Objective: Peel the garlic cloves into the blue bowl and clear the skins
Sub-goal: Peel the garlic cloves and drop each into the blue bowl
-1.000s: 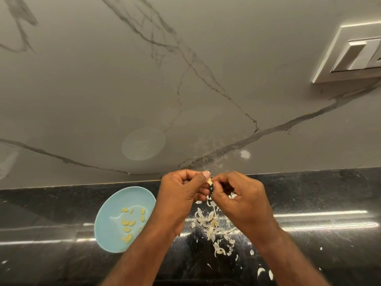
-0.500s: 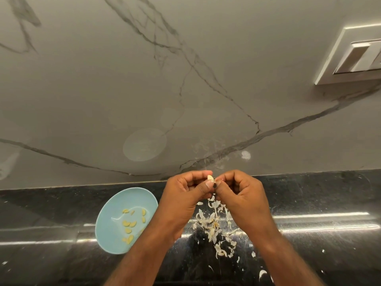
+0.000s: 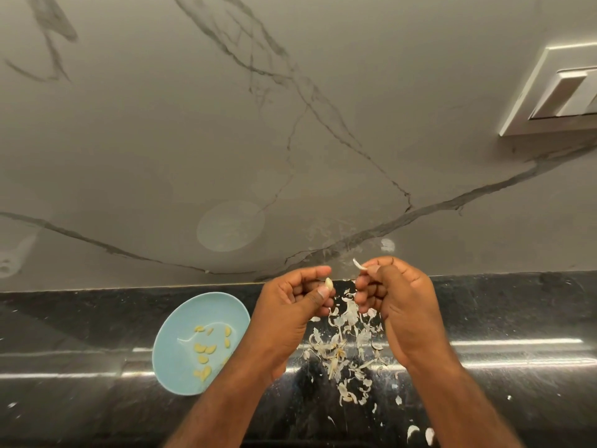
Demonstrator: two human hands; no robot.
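Left hand [image 3: 290,305] pinches a tiny, likely slick garlic clove [image 3: 329,282]; right hand [image 3: 397,302] pinches featherlight skin [image 3: 358,264]; blue bowl [image 3: 176,360] at eight o'clock.

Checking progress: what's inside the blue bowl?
A scatter of peeled garlic cloves, yellowish, lies on the floor of the blue bowl. The left forearm covers its lower right edge, so anything there is hidden.

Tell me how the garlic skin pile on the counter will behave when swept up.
The garlic skins look thin, curled and papery, so probably very light and floppy, apt to scatter when pushed. Stray flakes lie apart on the counter, so one sweep would likely miss some.
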